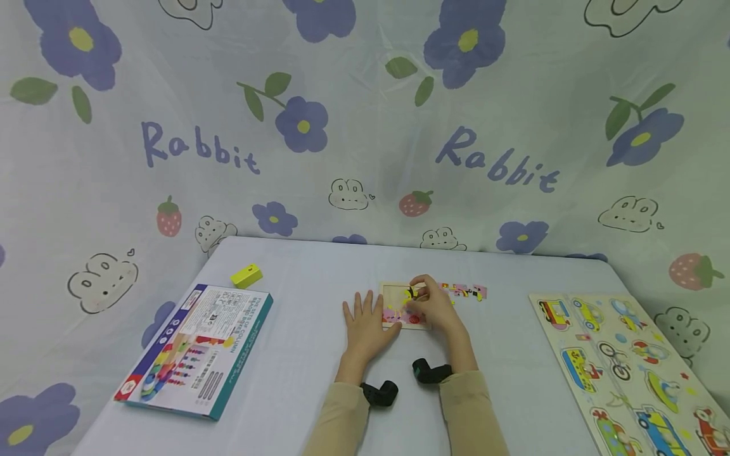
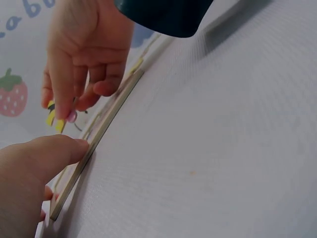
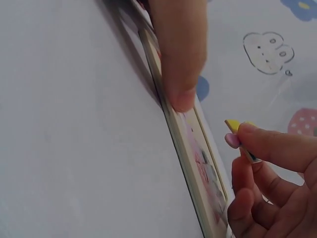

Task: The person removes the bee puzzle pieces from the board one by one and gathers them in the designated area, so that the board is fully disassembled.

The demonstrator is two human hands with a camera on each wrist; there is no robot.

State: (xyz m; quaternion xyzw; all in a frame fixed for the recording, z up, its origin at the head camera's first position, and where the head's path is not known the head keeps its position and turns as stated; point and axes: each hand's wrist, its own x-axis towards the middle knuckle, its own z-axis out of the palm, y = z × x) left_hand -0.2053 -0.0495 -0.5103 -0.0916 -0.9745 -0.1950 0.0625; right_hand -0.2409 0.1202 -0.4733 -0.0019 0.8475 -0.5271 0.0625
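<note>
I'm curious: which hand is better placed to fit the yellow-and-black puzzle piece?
Likely the right hand: it pinches the piece over the rectangular wooden tray; the left hand touches its rim.

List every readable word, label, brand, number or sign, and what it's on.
"Rabbit", twice on the backdrop.
"COLUMN" on the box; its other print is too small or blurred to read surely.
Yellow block: dark mark too small to read.
Puzzle tray, held piece: none legible.

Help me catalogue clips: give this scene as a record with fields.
Left hand: thumb rests on rectangular pale-wood puzzle tray
Right hand: pinches small yellow-and-black puzzle piece above tray
Beside tray: loose multicoloured puzzle pieces
Person's left: teal-edged cardboard box, yellow rectangular block
Person's right: pale-wood board of vehicle pictures
Surface: white table
</note>
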